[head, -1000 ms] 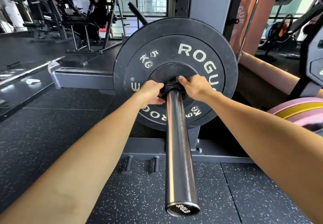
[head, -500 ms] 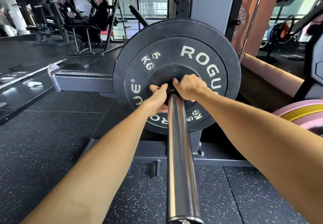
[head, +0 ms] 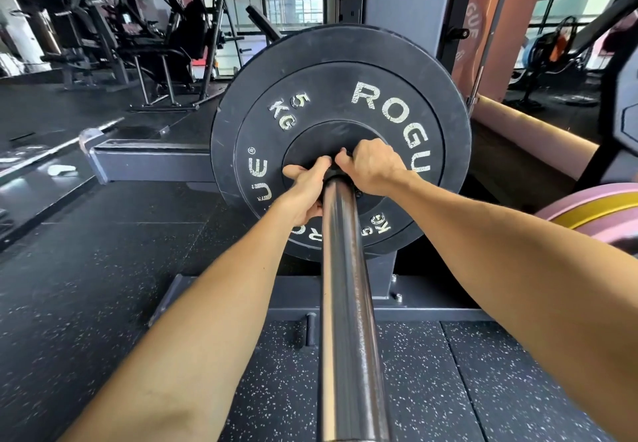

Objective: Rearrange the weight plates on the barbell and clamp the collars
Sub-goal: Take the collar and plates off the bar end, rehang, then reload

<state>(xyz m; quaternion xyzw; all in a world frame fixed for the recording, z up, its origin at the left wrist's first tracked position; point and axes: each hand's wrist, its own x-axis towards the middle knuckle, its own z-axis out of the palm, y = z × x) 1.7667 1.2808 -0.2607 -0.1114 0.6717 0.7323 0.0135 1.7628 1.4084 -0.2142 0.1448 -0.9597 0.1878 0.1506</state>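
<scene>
While the left hand [head: 305,188] is now gripping under the black collar [head: 336,173], the right hand [head: 371,165] is clenching it at 12 o'clock, against the 5 kg plate [head: 345,110] on the barbell sleeve [head: 345,286].

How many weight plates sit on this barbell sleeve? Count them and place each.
2 visible. A black 5 kg Rogue plate sits outermost, against the collar; a wider black plate sits directly behind it, only its rim showing. More plates could be hidden behind that one.
</scene>
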